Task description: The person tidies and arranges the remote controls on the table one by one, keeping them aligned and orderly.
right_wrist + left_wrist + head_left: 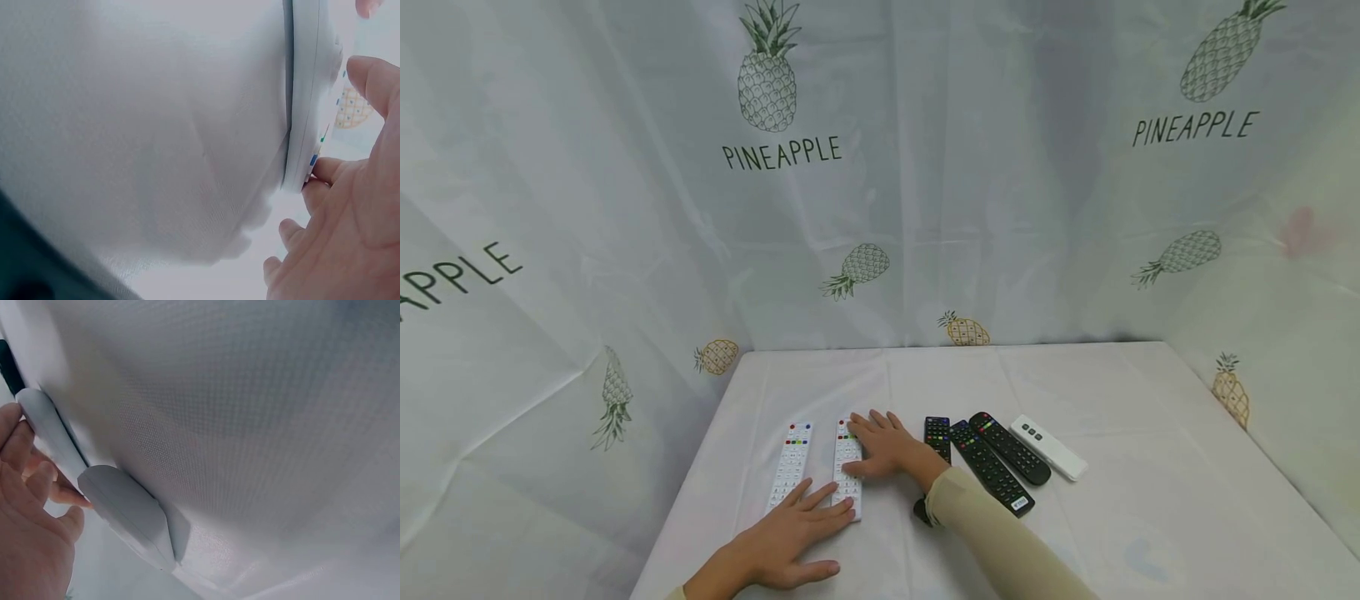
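Note:
Two white remote controls with coloured buttons lie side by side on the white table: the left remote [792, 458] and the right remote [846, 450]. My left hand [790, 537] spreads its fingers, its fingertips at the lower end of the right remote. Across that remote's upper part reaches my right hand [883, 446], fingertips near its top end and thumb by its middle. In the right wrist view, fingers of the right hand [356, 206] touch the edge of the white remote [305, 94]. The left wrist view shows the left hand [37, 512] beside two white remotes.
Right of my right hand lie several more remotes: a small black one [937, 435], a long black one [992, 471], a rounded black one [1011, 448] and a white one [1048, 447]. A black object [922, 511] is partly hidden by my sleeve. Pineapple-print curtains [955, 183] surround the table [1120, 400].

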{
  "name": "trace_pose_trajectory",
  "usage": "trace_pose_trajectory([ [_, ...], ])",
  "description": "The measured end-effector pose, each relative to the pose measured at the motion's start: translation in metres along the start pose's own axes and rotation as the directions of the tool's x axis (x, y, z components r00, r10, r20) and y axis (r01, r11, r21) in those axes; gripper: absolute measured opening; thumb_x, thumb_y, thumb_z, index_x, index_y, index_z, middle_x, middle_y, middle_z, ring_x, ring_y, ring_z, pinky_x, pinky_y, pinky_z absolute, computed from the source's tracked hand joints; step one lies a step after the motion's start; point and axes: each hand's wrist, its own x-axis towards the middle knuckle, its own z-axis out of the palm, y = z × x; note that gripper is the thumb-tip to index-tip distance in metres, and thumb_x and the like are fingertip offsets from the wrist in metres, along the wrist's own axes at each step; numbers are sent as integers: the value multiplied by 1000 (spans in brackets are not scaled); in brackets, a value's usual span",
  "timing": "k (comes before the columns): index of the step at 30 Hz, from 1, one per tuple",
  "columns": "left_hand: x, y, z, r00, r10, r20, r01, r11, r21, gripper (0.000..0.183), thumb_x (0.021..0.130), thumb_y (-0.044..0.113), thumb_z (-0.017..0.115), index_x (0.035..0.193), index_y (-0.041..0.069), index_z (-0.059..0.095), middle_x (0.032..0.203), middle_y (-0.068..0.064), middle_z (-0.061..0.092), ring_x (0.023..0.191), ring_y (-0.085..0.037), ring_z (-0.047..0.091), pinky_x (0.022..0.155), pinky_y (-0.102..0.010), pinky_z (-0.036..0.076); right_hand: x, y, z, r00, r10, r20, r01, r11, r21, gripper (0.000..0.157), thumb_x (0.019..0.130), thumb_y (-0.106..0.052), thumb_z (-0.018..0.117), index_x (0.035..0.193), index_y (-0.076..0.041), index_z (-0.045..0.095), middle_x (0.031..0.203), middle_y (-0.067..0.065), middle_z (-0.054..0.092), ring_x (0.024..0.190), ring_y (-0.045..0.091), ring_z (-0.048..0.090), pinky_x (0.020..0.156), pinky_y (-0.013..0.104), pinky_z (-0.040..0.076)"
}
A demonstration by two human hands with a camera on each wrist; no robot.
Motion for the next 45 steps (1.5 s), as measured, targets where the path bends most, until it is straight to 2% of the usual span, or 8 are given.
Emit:
trace_pose_trajectory([
  [6, -3, -3, 2, 999, 21, -38, -20, 999, 45, 59, 99, 53, 49, 150, 23, 45, 153, 8, 45, 145, -30, 38, 109, -61, 24, 2, -1, 2, 1000, -4, 1, 4, 1000, 7, 79, 94, -63, 47, 157, -20, 29, 165, -3, 24, 153, 30, 19, 123, 53, 14],
  [11, -3, -5, 2, 999, 26, -48, -23, 998, 57, 58, 99, 52, 50, 149, 24, 46, 153, 8, 46, 145, -30, 38, 109, -61, 22, 6, -2, 3, 1000, 11, 7, -11, 1000, 9, 78, 94, -63, 48, 157, -22, 28, 165, -4, 22, 153, 28, 18, 123, 52, 13],
  [19, -4, -8, 2, 999, 12, -40, -12, 1000, 20, 57, 98, 51, 51, 149, 24, 47, 152, 8, 46, 145, -30, 37, 108, -65, 23, 8, -3, 5, 1000, 25, 10, -25, 1000, 8, 79, 93, -65, 47, 157, -22, 28, 165, -5, 22, 153, 27, 19, 123, 52, 13],
  [30, -4, -10, 3, 997, 27, -73, -24, 999, 38, 56, 98, 51, 52, 147, 24, 49, 151, 8, 48, 144, -31, 39, 109, -61, 20, 8, -5, 3, 1000, 26, 9, -26, 1000, 5, 79, 94, -66, 45, 157, -22, 29, 165, -3, 23, 153, 28, 20, 123, 52, 14],
  [39, -5, -9, 0, 999, -3, -41, 3, 1000, 8, 56, 98, 51, 50, 148, 24, 48, 151, 8, 47, 146, -31, 37, 109, -65, 23, 8, -6, 3, 999, 29, 14, -29, 999, 22, 78, 94, -63, 46, 156, -20, 29, 165, -2, 23, 153, 30, 19, 123, 52, 13],
  [45, -5, -11, -1, 998, 13, -63, -11, 1000, 30, 56, 98, 50, 52, 146, 22, 51, 150, 6, 50, 143, -32, 40, 108, -65, 26, 9, -7, 2, 999, 30, 17, -31, 999, 17, 79, 93, -66, 45, 157, -22, 29, 165, -3, 22, 153, 29, 20, 123, 52, 14],
])
